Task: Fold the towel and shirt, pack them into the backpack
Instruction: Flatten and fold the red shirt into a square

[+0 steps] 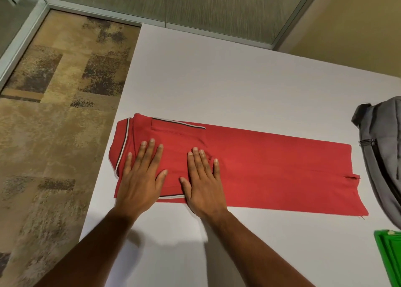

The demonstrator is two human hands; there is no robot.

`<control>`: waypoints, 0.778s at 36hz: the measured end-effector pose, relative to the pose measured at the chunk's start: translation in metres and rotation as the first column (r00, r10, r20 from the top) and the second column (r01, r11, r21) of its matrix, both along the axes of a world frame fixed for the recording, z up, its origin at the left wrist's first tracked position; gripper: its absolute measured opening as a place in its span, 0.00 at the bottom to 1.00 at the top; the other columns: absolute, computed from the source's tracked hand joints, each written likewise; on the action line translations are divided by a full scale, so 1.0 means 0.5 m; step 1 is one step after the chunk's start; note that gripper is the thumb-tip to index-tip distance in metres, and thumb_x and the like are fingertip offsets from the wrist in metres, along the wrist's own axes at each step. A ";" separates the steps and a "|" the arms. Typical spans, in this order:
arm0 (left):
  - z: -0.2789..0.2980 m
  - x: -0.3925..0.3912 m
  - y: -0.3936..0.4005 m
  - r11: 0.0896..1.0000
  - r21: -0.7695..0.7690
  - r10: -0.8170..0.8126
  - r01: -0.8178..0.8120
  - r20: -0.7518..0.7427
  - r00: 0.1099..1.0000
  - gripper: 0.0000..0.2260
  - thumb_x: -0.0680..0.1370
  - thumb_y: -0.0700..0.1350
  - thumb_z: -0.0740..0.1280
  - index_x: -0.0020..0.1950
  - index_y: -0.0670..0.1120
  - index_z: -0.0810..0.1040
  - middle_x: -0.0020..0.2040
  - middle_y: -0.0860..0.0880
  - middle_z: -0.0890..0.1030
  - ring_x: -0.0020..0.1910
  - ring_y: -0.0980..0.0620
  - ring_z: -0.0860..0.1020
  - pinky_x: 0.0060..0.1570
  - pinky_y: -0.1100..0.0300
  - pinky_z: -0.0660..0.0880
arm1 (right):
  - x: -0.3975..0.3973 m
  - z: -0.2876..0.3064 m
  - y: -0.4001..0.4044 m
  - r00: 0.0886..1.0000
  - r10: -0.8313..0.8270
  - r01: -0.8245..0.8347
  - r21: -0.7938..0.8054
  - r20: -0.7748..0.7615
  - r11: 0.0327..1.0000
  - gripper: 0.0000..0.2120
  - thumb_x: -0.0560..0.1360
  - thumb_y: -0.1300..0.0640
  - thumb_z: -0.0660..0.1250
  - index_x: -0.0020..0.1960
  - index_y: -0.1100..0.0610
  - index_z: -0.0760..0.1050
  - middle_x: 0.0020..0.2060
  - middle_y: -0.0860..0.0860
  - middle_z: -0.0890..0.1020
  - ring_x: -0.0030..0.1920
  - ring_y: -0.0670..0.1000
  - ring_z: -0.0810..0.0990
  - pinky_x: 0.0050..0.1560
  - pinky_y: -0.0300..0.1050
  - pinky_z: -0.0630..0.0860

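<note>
Mid shirt-fold — left hand (141, 176) & right hand (202, 184) press flat, fingers spread, gripping nothing, on red polo shirt (271, 169). Next, I'd judge: fold hem end toward collar — grey backpack (382, 156) waits.

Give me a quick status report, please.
Left hand, right hand flat on long-folded red collared shirt. Grey fabric backpack lies beside its hem. Nothing blocking.

The shirt (271, 169) is red with grey-and-black striped trim, lying on a white table (217, 80). At right edge, a grey backpack (382, 156); lower right, something bright green (390, 256). Mottled tan-and-brown carpet (54, 113) fills the left.
</note>
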State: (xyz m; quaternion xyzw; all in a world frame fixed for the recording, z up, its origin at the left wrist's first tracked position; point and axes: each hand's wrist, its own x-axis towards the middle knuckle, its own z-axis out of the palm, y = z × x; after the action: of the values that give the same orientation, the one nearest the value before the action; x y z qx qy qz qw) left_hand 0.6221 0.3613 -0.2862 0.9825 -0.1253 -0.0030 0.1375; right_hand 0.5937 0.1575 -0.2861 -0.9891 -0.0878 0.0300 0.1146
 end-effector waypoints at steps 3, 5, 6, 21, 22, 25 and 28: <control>0.000 0.005 -0.005 1.000 -0.001 0.013 -0.013 0.000 1.000 0.31 0.83 0.58 0.52 0.84 0.48 0.52 0.85 0.48 0.49 0.84 0.48 0.47 0.79 0.36 0.52 | 0.006 0.010 -0.021 0.998 0.067 -0.066 0.083 -0.011 0.994 0.31 0.87 0.44 0.51 0.85 0.56 0.49 0.85 0.51 0.46 0.84 0.50 0.43 0.82 0.63 0.47; 0.008 0.006 -0.017 0.998 -0.015 0.055 -0.054 0.036 0.998 0.30 0.83 0.57 0.54 0.83 0.45 0.58 0.84 0.45 0.54 0.83 0.46 0.48 0.78 0.34 0.50 | 0.002 0.025 -0.040 0.993 0.117 -0.119 0.116 0.025 0.986 0.31 0.87 0.46 0.51 0.85 0.56 0.49 0.85 0.51 0.47 0.84 0.50 0.45 0.82 0.61 0.48; 0.014 0.007 -0.030 0.997 -0.037 0.063 -0.060 0.071 0.996 0.29 0.84 0.55 0.55 0.82 0.43 0.62 0.83 0.44 0.57 0.83 0.45 0.50 0.78 0.34 0.50 | -0.002 0.031 -0.052 0.991 0.122 -0.127 0.115 0.049 0.985 0.30 0.87 0.47 0.51 0.85 0.56 0.50 0.85 0.52 0.48 0.84 0.50 0.46 0.82 0.61 0.49; -0.009 0.002 -0.263 0.965 0.062 -0.254 0.253 0.000 0.967 0.30 0.84 0.57 0.52 0.84 0.46 0.56 0.84 0.47 0.54 0.83 0.49 0.52 0.79 0.44 0.55 | -0.022 0.000 -0.307 0.997 -0.044 0.044 -0.008 -0.062 0.999 0.31 0.87 0.43 0.50 0.85 0.55 0.50 0.85 0.49 0.49 0.84 0.49 0.44 0.82 0.58 0.49; -0.009 0.002 -0.265 0.967 0.063 -0.248 0.247 0.008 0.969 0.30 0.83 0.57 0.53 0.84 0.46 0.56 0.84 0.47 0.54 0.83 0.49 0.53 0.79 0.44 0.55 | -0.022 0.000 -0.329 0.997 -0.050 0.049 -0.025 -0.065 0.999 0.31 0.87 0.42 0.50 0.85 0.55 0.50 0.85 0.49 0.49 0.84 0.48 0.44 0.82 0.59 0.49; -0.007 0.000 -0.267 0.970 0.068 -0.237 0.235 0.035 0.971 0.30 0.83 0.56 0.54 0.84 0.46 0.56 0.84 0.47 0.55 0.83 0.49 0.54 0.79 0.44 0.55 | -0.019 0.001 -0.393 0.995 -0.070 0.065 -0.066 -0.067 0.996 0.31 0.86 0.40 0.49 0.85 0.54 0.50 0.85 0.48 0.49 0.84 0.47 0.44 0.82 0.59 0.48; -0.005 -0.002 -0.269 0.970 0.081 -0.235 0.231 0.045 0.971 0.30 0.83 0.56 0.53 0.84 0.46 0.56 0.84 0.47 0.55 0.83 0.49 0.54 0.79 0.44 0.55 | -0.017 0.003 -0.453 0.993 -0.091 0.085 -0.081 -0.069 0.993 0.32 0.86 0.39 0.47 0.85 0.53 0.50 0.85 0.48 0.49 0.84 0.48 0.44 0.82 0.60 0.48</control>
State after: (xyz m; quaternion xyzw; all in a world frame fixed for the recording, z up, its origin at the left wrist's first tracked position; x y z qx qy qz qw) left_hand 0.6212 0.2268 -0.2884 0.9652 -0.2434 0.0028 0.0958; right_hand 0.5854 -0.0689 -0.2844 -0.9939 -0.0388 0.0643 0.0802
